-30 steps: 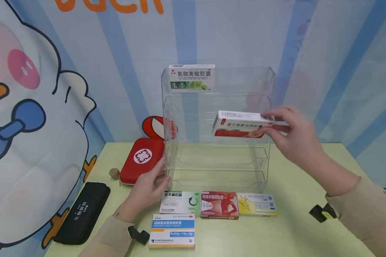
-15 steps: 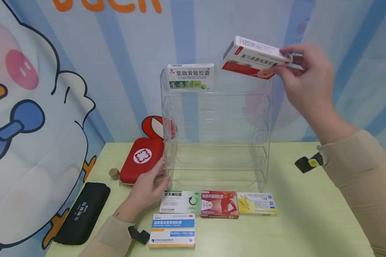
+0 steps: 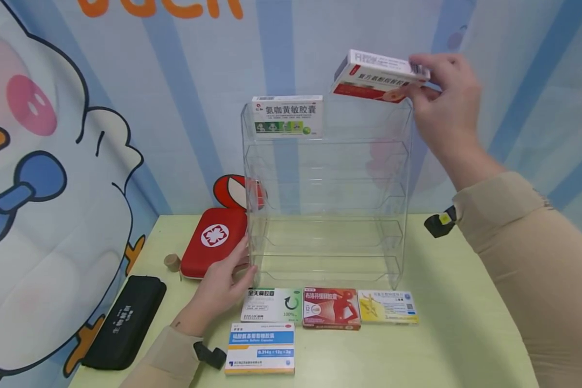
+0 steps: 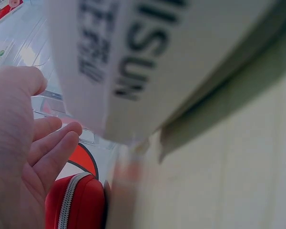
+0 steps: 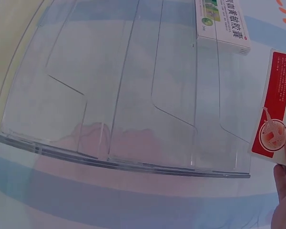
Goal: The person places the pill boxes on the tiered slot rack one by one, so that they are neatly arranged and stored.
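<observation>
1. My right hand (image 3: 446,102) pinches the right end of a red-and-white medicine box (image 3: 368,78), thumb on the printed front and fingers on the upper side.
2. That box is up at the top right corner of the clear rack (image 3: 327,268), tilted with its left end higher; I cannot tell if the two touch.
3. My left hand (image 3: 220,291) is at the lower left side of the rack, fingers fairly straight and thumb spread wide from them.
4. A white box with a green strip (image 3: 287,117) stands upright in the rack's top tier, at the left end.
5. On the desk (image 3: 446,345), just in front of the rack, a green-and-white box (image 3: 271,306), a red box (image 3: 331,309) and a yellow-and-white box (image 3: 389,308) lie in a row from left to right.
6. Farther in front of the rack, toward me, lies a blue-and-white box (image 3: 260,349).
7. Left of the rack is a red case (image 3: 215,235) with a white cross badge; a black case (image 3: 124,322) lies farther left of the rack and nearer me.
8. Behind the rack hangs a striped cloth (image 3: 194,108).
</observation>
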`<control>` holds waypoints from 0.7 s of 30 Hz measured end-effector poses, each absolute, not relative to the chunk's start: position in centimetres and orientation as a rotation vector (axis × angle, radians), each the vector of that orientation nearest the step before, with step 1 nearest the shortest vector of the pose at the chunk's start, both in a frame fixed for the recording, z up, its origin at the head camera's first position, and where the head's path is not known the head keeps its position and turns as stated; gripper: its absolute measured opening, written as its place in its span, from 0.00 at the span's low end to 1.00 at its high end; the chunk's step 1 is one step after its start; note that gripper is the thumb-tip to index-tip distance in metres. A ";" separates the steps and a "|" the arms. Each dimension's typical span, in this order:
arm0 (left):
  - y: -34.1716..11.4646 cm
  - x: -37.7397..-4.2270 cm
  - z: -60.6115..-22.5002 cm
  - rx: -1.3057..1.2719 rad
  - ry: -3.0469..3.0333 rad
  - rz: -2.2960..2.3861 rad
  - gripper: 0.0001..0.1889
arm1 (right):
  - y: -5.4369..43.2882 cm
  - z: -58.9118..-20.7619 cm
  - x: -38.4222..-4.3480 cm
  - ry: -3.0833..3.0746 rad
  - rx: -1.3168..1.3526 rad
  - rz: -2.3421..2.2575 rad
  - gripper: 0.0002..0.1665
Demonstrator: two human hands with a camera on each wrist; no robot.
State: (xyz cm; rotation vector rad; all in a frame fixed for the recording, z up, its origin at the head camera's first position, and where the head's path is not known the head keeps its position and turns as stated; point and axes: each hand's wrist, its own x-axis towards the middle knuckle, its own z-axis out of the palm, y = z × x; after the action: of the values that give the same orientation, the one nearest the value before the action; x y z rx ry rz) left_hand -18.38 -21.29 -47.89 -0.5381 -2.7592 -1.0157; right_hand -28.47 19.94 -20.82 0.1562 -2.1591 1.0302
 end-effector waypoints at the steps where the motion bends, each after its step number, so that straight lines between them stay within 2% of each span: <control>1: -21.3 -18.4 -47.9 -0.538 -2.760 -1.019 0.51 | 19.9 -20.9 -28.7 -2.163 0.152 1.030 0.25; 12: -21.4 -18.3 -47.6 -0.550 -2.751 -1.038 0.50 | 19.7 -22.3 -29.7 -2.275 0.106 0.946 0.28; 21: -21.4 -18.4 -47.8 -0.541 -2.758 -1.033 0.50 | 19.8 -23.5 -29.8 -2.318 0.152 0.891 0.27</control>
State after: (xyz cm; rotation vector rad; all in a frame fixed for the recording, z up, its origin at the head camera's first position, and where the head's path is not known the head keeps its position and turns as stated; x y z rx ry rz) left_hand -18.37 -21.38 -47.81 -0.5413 -2.7578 -1.0333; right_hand -29.81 19.77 -23.51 0.1516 -2.3179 0.8905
